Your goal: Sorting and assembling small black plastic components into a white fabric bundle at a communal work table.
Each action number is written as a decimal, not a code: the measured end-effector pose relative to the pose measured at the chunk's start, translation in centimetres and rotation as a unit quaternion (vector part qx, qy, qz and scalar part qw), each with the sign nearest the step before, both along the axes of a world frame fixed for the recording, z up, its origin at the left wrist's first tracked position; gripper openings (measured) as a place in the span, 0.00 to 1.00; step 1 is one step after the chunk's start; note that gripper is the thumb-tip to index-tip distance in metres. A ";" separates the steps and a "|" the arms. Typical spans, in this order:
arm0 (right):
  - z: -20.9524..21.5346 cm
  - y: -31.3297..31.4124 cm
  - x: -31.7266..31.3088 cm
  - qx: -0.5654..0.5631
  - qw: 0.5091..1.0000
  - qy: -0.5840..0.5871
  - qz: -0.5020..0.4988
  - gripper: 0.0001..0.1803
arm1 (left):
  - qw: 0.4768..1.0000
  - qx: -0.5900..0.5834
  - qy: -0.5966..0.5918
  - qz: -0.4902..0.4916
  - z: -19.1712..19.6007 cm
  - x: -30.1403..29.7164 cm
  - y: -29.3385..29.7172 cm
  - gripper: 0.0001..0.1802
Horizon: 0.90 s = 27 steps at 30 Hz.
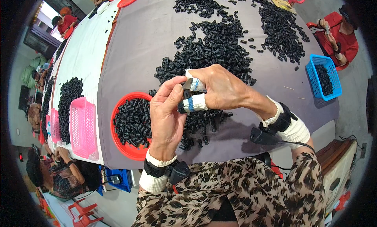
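Near the middle of the view, my left hand (167,117) pinches a small black piece (186,94), likely plastic, between thumb and fingers. My right hand (226,87) is closed on what looks like a small knife (188,83), its short pointed blade touching or almost touching the piece; the handle is hidden. White finger sleeves (195,103) with blue marks cover the right thumb and a finger. Beyond and below both hands spreads a heap of similar black pieces (220,42). Left of my left hand stands a round red basin (114,136) filled with such pieces.
A blue basket (335,80) of black pieces is at the grey-covered table's right edge. Another black heap (280,34) lies at the far right. On the white-covered table to the left stands a pink basket (83,127). People sit at left and right.
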State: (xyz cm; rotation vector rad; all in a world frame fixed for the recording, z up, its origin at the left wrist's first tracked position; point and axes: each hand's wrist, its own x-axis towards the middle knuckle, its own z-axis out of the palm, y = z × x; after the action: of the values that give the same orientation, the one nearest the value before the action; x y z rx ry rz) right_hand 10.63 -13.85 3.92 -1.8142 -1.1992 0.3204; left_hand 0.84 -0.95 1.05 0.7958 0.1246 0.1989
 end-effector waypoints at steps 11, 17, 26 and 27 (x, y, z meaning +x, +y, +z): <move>-1.0 0.2 0.4 -0.016 1.000 -0.011 0.005 0.20 | 0.999 0.031 0.008 0.012 0.1 -0.2 0.0 0.12; -0.9 0.2 0.3 -0.007 1.000 -0.012 0.001 0.20 | 0.999 0.027 0.010 0.015 0.2 -0.1 -0.1 0.12; -0.7 0.1 0.4 -0.011 0.998 0.041 0.044 0.17 | 0.999 0.031 0.005 0.019 -0.1 -0.1 0.0 0.12; -0.8 0.0 0.5 -0.011 0.998 0.042 0.044 0.17 | 0.999 0.035 0.005 0.017 -0.1 -0.1 -0.1 0.12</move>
State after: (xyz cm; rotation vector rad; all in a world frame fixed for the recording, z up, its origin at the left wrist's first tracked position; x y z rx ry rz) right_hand 11.11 -13.81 3.16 -1.7536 -1.2228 0.4565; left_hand 0.71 -1.02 0.99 0.8640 0.1413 0.2326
